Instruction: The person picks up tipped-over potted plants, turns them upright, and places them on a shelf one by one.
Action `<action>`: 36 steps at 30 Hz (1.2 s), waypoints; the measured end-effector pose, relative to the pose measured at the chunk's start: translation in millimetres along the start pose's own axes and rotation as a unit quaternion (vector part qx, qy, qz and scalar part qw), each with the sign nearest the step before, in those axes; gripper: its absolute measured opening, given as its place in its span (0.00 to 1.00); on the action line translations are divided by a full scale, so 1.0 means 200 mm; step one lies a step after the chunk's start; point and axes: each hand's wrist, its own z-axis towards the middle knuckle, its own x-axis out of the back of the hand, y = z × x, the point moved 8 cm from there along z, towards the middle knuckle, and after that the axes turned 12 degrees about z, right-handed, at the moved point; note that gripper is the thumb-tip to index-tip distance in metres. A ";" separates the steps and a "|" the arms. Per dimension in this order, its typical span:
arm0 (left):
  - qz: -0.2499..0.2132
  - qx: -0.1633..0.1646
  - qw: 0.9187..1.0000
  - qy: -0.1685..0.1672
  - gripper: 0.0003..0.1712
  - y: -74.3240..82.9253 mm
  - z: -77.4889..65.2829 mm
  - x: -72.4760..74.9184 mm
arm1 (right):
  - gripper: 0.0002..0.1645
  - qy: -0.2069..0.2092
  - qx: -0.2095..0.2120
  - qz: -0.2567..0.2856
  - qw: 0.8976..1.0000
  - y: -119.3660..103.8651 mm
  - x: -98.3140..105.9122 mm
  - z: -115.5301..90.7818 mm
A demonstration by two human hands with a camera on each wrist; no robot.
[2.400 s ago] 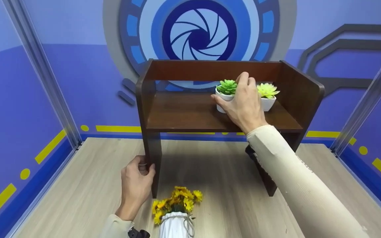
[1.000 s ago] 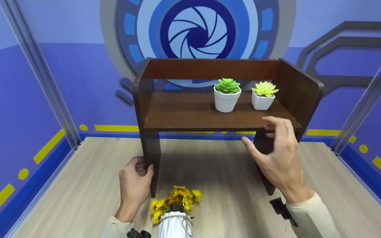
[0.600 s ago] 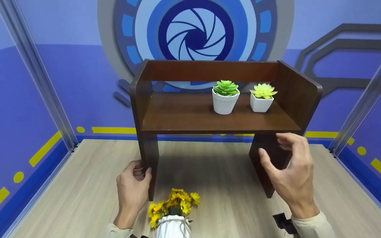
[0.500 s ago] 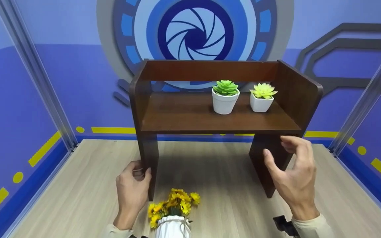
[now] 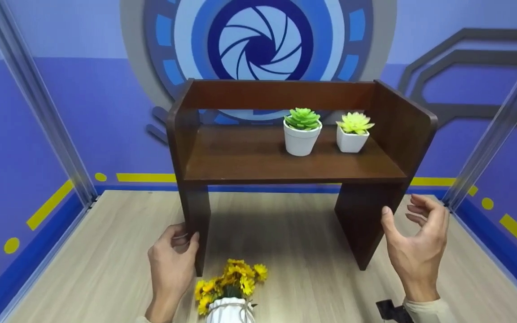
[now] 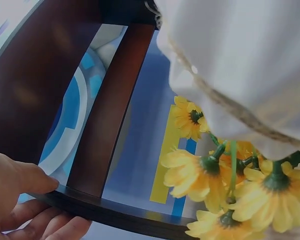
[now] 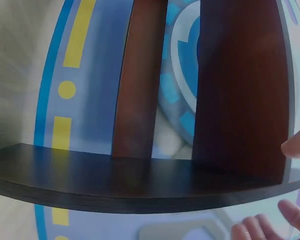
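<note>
The shelf (image 5: 240, 154) stands upright on the table (image 5: 281, 233). I judge it stiff and fairly heavy; hold it by the left panel (image 5: 192, 202) and right panel (image 5: 361, 220), level, since the potted plants (image 5: 301, 140) could slide. My left hand (image 5: 172, 260) pinches the left panel; my right hand (image 5: 420, 251), thumb and fingers apart, is beside the right panel, gripping nothing.

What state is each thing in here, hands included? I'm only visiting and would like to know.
Brown shelf: standing upright, bearing two plants
Green plant: upright in its round pot
Pale plant: upright in its square pot
Yellow flowers: open, in the white vase
White vase: filled, partly out of the head view
Left hand: gripping the shelf's left side
Right hand: open, at the shelf's right side
</note>
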 end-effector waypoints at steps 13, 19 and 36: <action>-0.013 -0.005 0.996 -0.085 0.17 0.03 -0.05 -0.05 | 0.34 -0.072 -0.164 -0.033 0.983 0.27 -0.01 -0.05; -0.008 -0.008 0.995 -0.103 0.23 0.05 -0.09 -0.06 | 0.31 -0.082 -0.184 -0.040 0.979 0.33 -0.02 -0.07; 0.192 0.017 0.959 -0.207 0.25 0.07 -0.30 0.00 | 0.21 -0.115 -0.166 -0.051 0.978 0.37 -0.05 -0.07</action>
